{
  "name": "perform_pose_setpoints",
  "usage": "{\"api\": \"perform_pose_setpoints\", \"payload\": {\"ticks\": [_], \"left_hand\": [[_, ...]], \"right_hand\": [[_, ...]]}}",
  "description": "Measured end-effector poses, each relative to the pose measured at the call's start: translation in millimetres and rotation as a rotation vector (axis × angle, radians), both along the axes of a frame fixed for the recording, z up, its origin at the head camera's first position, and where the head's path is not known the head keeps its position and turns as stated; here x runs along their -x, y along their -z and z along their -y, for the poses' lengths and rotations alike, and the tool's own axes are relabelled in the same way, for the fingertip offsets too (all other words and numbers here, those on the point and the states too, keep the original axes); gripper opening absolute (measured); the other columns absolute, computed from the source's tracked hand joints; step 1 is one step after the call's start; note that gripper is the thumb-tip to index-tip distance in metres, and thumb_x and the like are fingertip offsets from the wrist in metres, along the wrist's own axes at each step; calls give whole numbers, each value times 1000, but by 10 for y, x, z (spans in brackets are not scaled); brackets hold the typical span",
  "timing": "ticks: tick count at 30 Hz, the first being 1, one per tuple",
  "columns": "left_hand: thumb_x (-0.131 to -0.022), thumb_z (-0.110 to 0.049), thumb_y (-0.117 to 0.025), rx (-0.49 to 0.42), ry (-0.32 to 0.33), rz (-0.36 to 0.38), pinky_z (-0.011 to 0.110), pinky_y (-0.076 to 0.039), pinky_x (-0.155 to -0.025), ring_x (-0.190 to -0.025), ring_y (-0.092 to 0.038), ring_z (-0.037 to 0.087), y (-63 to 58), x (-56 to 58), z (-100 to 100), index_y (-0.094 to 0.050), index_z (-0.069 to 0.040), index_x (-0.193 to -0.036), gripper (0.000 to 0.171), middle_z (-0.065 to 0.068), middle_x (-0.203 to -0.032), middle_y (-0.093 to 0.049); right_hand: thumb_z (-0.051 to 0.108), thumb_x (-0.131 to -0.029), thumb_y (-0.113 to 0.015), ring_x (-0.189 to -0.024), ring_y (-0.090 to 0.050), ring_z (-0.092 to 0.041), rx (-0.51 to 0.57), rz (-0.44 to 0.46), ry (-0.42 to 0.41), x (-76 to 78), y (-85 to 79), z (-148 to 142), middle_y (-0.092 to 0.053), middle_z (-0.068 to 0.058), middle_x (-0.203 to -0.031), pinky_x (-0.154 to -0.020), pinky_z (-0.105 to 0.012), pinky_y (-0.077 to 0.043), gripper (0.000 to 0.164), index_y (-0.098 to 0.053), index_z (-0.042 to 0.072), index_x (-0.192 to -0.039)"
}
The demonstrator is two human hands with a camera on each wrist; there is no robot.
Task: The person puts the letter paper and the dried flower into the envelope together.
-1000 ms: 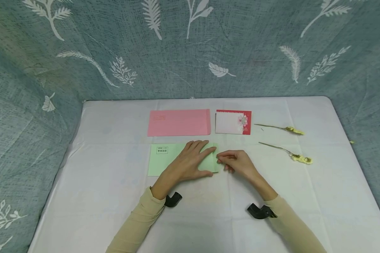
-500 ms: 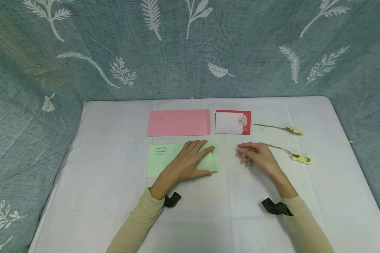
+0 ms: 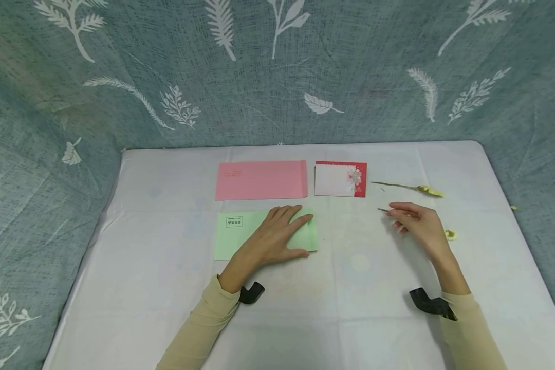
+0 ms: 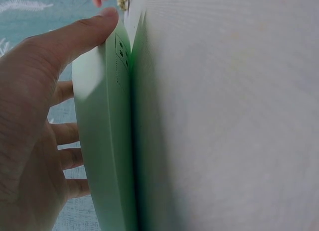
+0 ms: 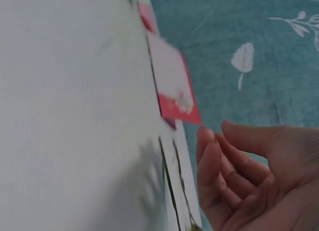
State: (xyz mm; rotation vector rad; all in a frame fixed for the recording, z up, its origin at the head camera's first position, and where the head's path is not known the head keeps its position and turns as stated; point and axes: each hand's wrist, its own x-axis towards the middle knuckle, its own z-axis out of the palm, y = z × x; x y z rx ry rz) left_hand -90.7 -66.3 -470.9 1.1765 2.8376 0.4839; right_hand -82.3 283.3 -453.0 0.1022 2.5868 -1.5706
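My left hand point(image 3: 274, 235) rests with spread fingers on a green envelope point(image 3: 225, 239), pressing near its right end. In the left wrist view the thumb and fingertips touch the face of the green envelope point(image 4: 99, 136), which bulges a little. To the right, my right hand point(image 3: 421, 226) hovers over the lower of two yellow flowers point(image 3: 450, 235), its fingers loosely bent and nothing between them. The hand covers most of this flower's stem in the head view. In the right wrist view both thin stems point(image 5: 169, 183) lie beside the fingers.
Behind the green envelope lies a pink envelope point(image 3: 261, 181). A red and white card point(image 3: 335, 180) with a floral print lies right of it. The other yellow flower point(image 3: 430, 191) lies further right. A leaf-patterned curtain point(image 3: 259, 92) borders the white-covered table point(image 3: 166, 226).
My right hand has moved from the green envelope's right edge over to the lower flower, its fingers loosening. The left hand has stayed on the green envelope.
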Motion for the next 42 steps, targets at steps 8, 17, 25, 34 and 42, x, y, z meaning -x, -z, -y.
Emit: {"api": "perform_pose_setpoints", "payload": {"ticks": [8,17,25,34,42], "left_hand": [[-80,-56,-74,-2,-4,-6,46,-30,-111,-131,-42,30,6,1,8,-47,-18,-144,80,15,-144,-45],[-80,-56,-74,-6,-8,-10,46,-30,-110,-130,-43,30,23,-1,10,-47,-17,-144,79,15,-144,-46],[-81,-56,-72,6,-6,6,46,-30,-110,-131,-42,30,29,4,19,-46,-17,-145,80,16,-145,-45],[-81,-56,-72,13,-13,1,46,-30,-110,-132,-41,30,27,12,39,-46,-17,-145,79,16,-146,-44],[-81,-55,-73,4,-8,21,46,-30,-111,-132,-41,30,16,-3,29,-46,-17,-144,79,16,-146,-44]], "right_hand": [[17,-95,-65,-64,-65,-1,-166,-128,111,-99,1,-289,-73,-8,-90,-56,-18,-53,32,-67,-7,-118],[26,-93,-68,-73,-60,10,-189,-159,222,-235,109,-675,-63,27,-84,-55,-13,-46,38,-69,-4,-115],[37,-92,-68,-86,-55,15,-208,-74,292,-326,227,-975,-61,33,-89,-69,-8,-39,41,-72,3,-114],[19,-92,-69,-79,-51,20,-275,-24,179,-451,183,-914,-66,9,-103,-65,-6,-42,39,-64,-5,-123],[4,-84,-74,-81,-40,19,-413,-109,173,-475,235,-881,-64,-28,-114,-59,-6,-40,36,-67,-3,-119]]}}
